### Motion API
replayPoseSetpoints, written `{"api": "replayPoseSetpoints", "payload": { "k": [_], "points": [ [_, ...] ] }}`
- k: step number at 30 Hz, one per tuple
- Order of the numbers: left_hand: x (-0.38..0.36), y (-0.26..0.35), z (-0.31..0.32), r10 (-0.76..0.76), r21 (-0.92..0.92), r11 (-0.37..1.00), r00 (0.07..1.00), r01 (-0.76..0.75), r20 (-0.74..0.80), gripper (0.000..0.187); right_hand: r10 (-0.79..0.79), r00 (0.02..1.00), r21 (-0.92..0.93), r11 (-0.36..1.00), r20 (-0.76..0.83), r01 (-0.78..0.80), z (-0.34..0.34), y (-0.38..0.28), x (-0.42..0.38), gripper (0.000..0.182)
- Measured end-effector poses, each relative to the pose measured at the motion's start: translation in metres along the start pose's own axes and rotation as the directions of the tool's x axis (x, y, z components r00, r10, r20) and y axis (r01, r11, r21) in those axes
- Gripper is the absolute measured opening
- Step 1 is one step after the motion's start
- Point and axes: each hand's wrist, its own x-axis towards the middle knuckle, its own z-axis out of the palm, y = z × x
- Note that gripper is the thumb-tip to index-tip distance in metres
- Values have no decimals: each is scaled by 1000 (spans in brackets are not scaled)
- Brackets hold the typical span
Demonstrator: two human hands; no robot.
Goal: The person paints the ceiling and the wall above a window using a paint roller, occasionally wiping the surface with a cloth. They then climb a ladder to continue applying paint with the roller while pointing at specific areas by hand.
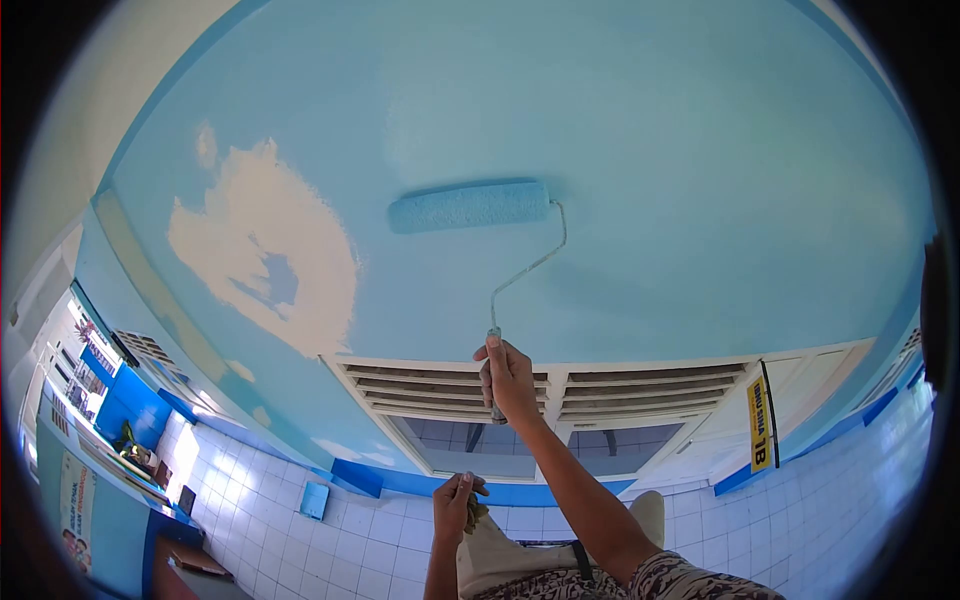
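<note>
My right hand [510, 382] is wrapped round the handle of a paint roller, arm stretched up in front of the louvred window. The roller's fluffy blue sleeve [470, 206] lies against the light blue wall [660, 150], joined to the handle by a bent wire frame [530, 268]. Left of the sleeve, the wall has a large whitish patch [300, 225] with a small blue area inside it. Lower down, my left hand [455, 508] is closed on a small greenish-brown crumpled thing [476, 506], near my light trousers.
Below the painted wall is a window with white louvres [660, 392]. A yellow sign [761, 420] hangs at the right. White floor tiles [375, 540] spread below. At the lower left are a blue box [314, 500] and a poster [77, 505].
</note>
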Motion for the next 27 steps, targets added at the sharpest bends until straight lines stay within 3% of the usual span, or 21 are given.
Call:
{"api": "replayPoseSetpoints", "payload": {
  "k": [1, 7, 9, 12, 16, 20, 23, 25, 27],
  "points": [
    [-1, -6, -3, -17, -5, 1000, 1000, 17, -7, 38, 19, 1000, -4, 1000, 1, -19, -11, 17, -10, 52],
    [-12, -18, -5, -75, -40, 997, 996, 73, -48, 39, -32, 988, -451, 892, -148, -39, -109, 82, -59, 43],
    [-12, -21, -7, -83, -75, 994, 995, 78, -59, 38, -201, 971, -676, 734, -126, 65, -154, 94, -65, 40],
    [-13, -32, -7, -56, -70, 996, 997, 53, -50, 39, -196, 977, -779, 624, -79, 62, -201, 67, -78, 42],
    [-13, -48, -13, -119, -58, 992, 992, 117, -44, 41, -121, 992, -949, 316, -46, -5, -225, 15, -85, 44],
    [-9, -62, -10, -66, -80, 995, 997, 63, -43, 41, -78, 997, -992, 121, 28, 37, -208, 3, -70, 37],
    [-9, -49, -2, -144, -110, 984, 990, 142, -5, 41, -91, 993, -987, 132, 79, 91, -162, 7, -52, 36],
    [-6, -46, 2, -138, -102, 985, 990, 138, 7, 41, -170, 964, -969, 103, 204, 224, -135, 18, -33, 35],
    [-1, -42, 6, -91, -39, 995, 995, 93, 44, 41, -78, 982, -980, 83, 174, 181, -99, 14, -15, 38]
  ]
}}
